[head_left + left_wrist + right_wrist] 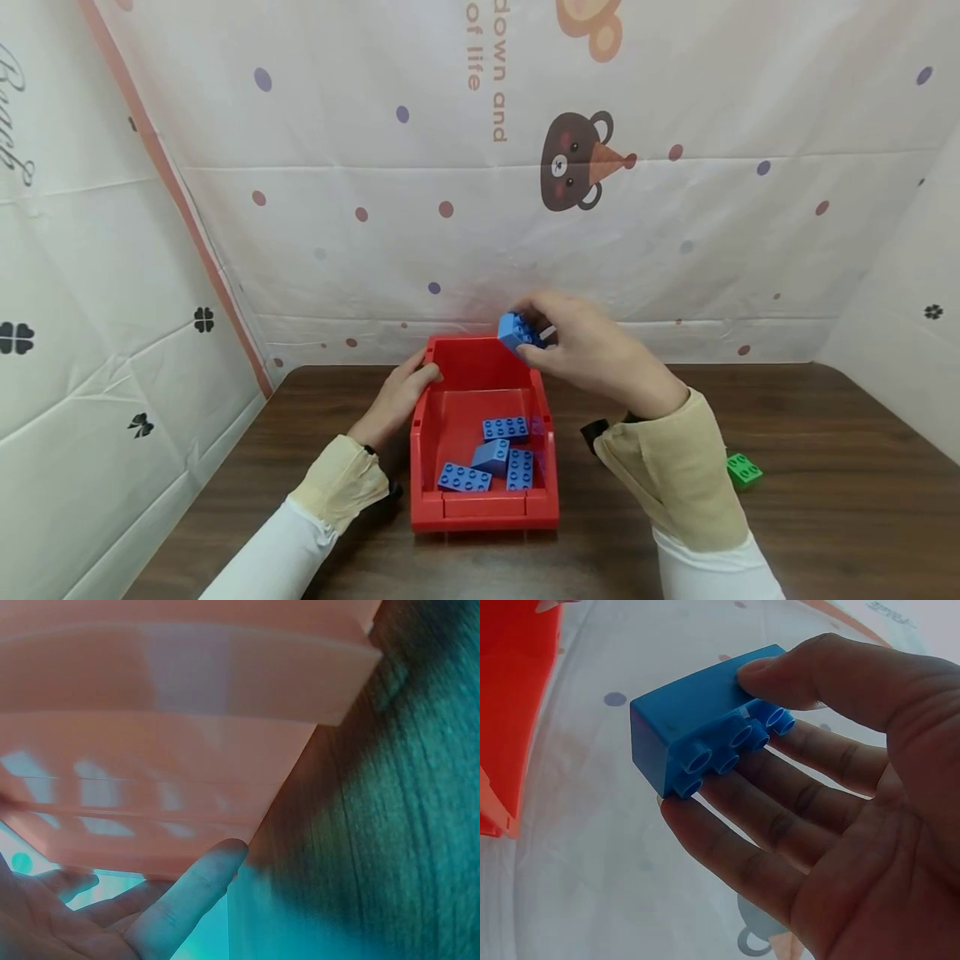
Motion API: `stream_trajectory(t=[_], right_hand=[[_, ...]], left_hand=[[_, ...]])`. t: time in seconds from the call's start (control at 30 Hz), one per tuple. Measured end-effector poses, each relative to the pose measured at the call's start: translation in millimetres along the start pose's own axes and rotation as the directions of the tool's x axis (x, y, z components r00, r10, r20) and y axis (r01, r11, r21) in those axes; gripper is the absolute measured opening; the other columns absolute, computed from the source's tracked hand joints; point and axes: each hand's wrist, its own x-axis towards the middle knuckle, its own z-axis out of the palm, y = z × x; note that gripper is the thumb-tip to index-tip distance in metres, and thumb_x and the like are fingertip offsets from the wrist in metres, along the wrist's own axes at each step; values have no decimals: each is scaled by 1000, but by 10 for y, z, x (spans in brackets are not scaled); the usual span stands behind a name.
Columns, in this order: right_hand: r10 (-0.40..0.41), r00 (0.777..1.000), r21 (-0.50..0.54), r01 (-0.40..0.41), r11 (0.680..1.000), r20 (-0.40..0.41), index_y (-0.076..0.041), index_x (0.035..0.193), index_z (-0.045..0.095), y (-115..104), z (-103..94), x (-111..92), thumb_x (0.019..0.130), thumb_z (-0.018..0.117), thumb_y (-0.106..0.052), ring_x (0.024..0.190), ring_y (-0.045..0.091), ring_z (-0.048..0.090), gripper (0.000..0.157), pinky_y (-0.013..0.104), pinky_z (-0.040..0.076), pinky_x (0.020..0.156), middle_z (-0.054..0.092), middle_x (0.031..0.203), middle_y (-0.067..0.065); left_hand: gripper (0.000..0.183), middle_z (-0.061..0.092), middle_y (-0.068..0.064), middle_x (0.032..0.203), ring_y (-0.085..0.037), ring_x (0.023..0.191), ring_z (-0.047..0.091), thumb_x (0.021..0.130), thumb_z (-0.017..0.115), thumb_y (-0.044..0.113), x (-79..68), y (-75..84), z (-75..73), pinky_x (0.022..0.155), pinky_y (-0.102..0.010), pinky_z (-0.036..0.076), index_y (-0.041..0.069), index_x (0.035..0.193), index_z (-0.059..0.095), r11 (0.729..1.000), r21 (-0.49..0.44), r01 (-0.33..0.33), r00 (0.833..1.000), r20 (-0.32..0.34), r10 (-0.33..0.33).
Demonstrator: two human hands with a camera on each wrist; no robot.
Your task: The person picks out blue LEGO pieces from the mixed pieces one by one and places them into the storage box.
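Note:
A red plastic bin (484, 515) stands on the table with several blue toy bricks (465, 477) lying at its near end. One of these is a sloped brick (491, 457). My left hand (397, 398) grips the bin's left wall near the back, thumb over the rim; in the left wrist view the thumb (199, 892) lies along the bin's side. Above the bin's back right corner, my right hand (592, 346) pinches a blue building brick (697, 705) between thumb and fingers. The brick is tilted, its studs turned toward the palm.
On the right of the brown wooden table (825, 500) lies a green brick (743, 470), partly hidden behind the right sleeve. A white patterned cloth (360, 250) hangs behind the table and along both sides.

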Motion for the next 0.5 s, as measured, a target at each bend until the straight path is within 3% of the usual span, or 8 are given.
stream_trajectory(t=[0.27, 0.5], right_hand=[[44, 998, -4, -44, 999, 49, -8, 136, 61, -5, 60, 37, 92, 81, -8, 112, 29, 65, 49, 45, 63, 88, 66, 125, 11], [37, 994, -15, -36, 999, 106, -8, 136, 62, 43, 142, 75, 92, 81, -9, 108, 28, 66, 48, 42, 64, 86, 66, 124, 11]], left_hand=[[58, 65, -24, 132, -46, 96, 73, 102, 49, 22, 1, 0, -5, 84, -47, 64, 20, 160, 43, 1000, 6, -5, 1000, 1, 5], [60, 65, -24, 131, -46, 94, 73, 103, 49, 23, -11, 10, -4, 80, -44, 65, 21, 162, 41, 1000, 11, -7, 1000, 4, 7]])
